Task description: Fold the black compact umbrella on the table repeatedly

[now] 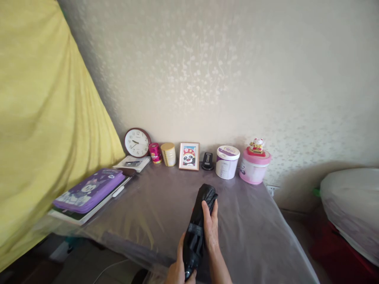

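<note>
A folded black compact umbrella is held over the table, tilted with its tip end pointing away from me. My left hand grips its lower end near a small round handle end. My right hand wraps its upper part from the right side, with the fingers pressed on the black fabric. Both hands are shut on the umbrella, and their palms and part of the fabric are hidden from view.
A plastic-covered mauve tabletop lies beneath. A purple panda pouch and books sit left. A wall clock, several small containers and a framed panda picture line the wall. A yellow cloth hangs left.
</note>
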Motion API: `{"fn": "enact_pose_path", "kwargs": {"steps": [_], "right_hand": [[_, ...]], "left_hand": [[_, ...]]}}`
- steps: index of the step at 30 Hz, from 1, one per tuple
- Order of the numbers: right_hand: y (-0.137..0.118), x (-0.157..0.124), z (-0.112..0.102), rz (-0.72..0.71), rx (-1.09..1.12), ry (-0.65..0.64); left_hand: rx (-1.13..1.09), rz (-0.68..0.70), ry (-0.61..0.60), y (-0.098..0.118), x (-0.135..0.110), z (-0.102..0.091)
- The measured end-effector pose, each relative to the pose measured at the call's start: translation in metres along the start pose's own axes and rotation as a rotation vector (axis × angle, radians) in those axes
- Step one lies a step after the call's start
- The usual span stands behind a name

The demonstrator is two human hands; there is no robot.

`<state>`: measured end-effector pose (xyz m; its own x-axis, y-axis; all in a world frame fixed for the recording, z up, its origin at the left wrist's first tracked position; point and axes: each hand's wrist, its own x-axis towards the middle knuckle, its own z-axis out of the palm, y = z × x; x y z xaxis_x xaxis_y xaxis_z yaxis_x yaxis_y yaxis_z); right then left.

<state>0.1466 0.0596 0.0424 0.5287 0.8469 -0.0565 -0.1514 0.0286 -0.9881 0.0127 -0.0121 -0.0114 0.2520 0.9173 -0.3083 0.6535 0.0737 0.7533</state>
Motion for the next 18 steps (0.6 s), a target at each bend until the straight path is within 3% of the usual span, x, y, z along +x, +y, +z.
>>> {"fn": "enact_pose_path", "kwargs": {"steps": [4, 9, 18], "right_hand": [[-0.006, 0.0, -0.001, 0.022, -0.062, -0.042], [-0.006, 0.003, -0.001, -0.003, -0.091, -0.067], [0.004, 0.01, 0.003, 0.057, -0.039, 0.039]], "left_hand": [[0.101, -0.052, -0.045, 0.006, -0.003, -0.003], [0.186, -0.023, -0.074, 0.014, -0.008, -0.009], [0.276, 0.032, 0.012, 0.016, -0.013, -0.013]]}}
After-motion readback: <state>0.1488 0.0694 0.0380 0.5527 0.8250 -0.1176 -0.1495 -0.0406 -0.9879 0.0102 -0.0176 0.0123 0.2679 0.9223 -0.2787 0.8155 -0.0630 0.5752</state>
